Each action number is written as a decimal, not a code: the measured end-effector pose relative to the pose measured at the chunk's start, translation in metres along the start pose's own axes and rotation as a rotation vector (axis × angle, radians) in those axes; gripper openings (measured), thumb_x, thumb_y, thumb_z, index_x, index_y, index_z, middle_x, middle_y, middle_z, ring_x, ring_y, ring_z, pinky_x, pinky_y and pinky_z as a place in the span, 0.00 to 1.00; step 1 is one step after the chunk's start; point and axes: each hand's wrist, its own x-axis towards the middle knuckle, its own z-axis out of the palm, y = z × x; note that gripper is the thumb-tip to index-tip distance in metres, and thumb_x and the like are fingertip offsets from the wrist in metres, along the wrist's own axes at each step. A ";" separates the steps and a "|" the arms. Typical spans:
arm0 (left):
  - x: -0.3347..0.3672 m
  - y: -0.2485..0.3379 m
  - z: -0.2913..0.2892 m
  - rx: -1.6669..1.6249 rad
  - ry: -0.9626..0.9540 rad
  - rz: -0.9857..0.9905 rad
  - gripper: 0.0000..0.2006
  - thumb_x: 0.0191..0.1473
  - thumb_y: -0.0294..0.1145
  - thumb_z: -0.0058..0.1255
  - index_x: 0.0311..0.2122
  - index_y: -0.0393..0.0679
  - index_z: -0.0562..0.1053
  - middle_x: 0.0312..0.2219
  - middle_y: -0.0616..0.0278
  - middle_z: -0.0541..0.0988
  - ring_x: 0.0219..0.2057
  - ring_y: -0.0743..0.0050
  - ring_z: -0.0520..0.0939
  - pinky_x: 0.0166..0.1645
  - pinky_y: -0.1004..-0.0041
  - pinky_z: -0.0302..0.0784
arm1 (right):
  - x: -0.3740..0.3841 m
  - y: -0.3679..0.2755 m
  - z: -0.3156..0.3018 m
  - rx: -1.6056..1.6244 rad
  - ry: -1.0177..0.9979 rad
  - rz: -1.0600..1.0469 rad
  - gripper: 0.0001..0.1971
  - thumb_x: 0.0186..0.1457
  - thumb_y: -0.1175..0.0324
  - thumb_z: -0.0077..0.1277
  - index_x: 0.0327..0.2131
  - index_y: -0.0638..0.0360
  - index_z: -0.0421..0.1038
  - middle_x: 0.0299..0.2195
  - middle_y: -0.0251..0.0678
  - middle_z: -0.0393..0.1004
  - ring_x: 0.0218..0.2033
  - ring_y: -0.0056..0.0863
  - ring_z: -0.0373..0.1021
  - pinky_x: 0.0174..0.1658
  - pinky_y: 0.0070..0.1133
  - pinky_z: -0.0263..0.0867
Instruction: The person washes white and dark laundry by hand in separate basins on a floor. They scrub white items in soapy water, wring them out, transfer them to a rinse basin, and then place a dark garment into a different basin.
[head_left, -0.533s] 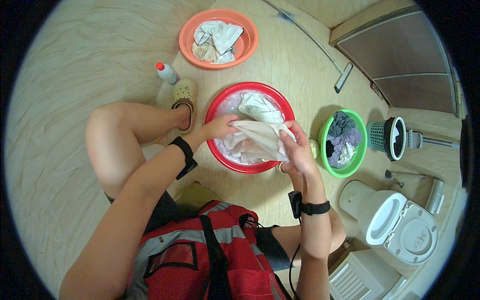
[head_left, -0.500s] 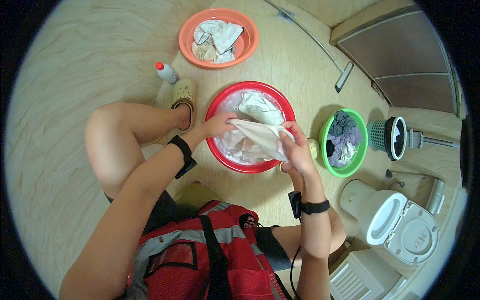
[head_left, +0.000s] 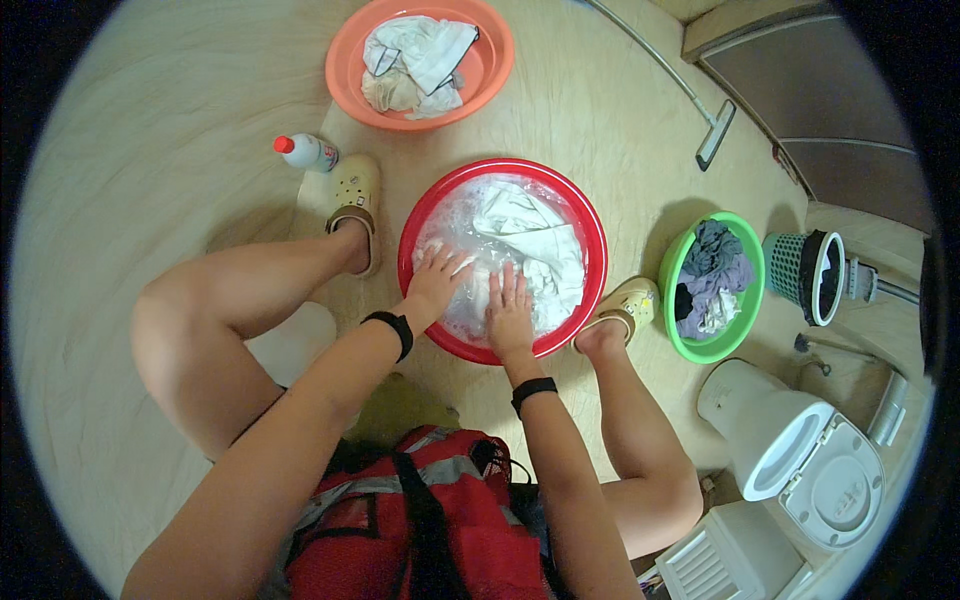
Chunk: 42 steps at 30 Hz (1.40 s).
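The left hand (head_left: 435, 287) has its fingers spread, palm down in the soapy water (head_left: 462, 222); the right hand (head_left: 511, 314) is flat near it, fingers slightly apart, and neither seems clamped on anything. The white cloth (head_left: 528, 218) lies beside them, inside the smooth, round red tub (head_left: 598, 255). It should be soft, slippery and heavy with water, best held by a thick fold. Farther right, a green tub (head_left: 757, 282) contains crumpled grey and purple clothes (head_left: 722, 278)
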 end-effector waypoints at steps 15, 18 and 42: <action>0.075 -0.019 0.003 -0.105 -0.407 -0.175 0.11 0.48 0.32 0.42 0.31 0.42 0.76 0.33 0.53 0.78 0.34 0.55 0.79 0.38 0.57 0.73 | 0.056 0.019 0.033 0.165 -0.466 0.150 0.12 0.47 0.71 0.43 0.37 0.58 0.70 0.31 0.47 0.74 0.34 0.46 0.71 0.37 0.37 0.67; 0.078 -0.059 -0.017 -0.459 -0.235 -0.030 0.11 0.47 0.33 0.42 0.31 0.42 0.76 0.32 0.52 0.77 0.35 0.52 0.78 0.40 0.56 0.72 | 0.050 0.033 0.010 0.477 -0.184 0.211 0.07 0.46 0.72 0.43 0.30 0.61 0.69 0.27 0.50 0.73 0.30 0.51 0.71 0.34 0.39 0.67; 0.065 -0.031 0.001 -0.122 -0.230 0.084 0.09 0.45 0.31 0.44 0.27 0.45 0.77 0.28 0.57 0.78 0.28 0.60 0.79 0.34 0.61 0.73 | 0.068 0.031 0.018 -0.006 -0.789 0.153 0.12 0.51 0.66 0.44 0.36 0.57 0.74 0.39 0.39 0.73 0.43 0.35 0.69 0.47 0.37 0.63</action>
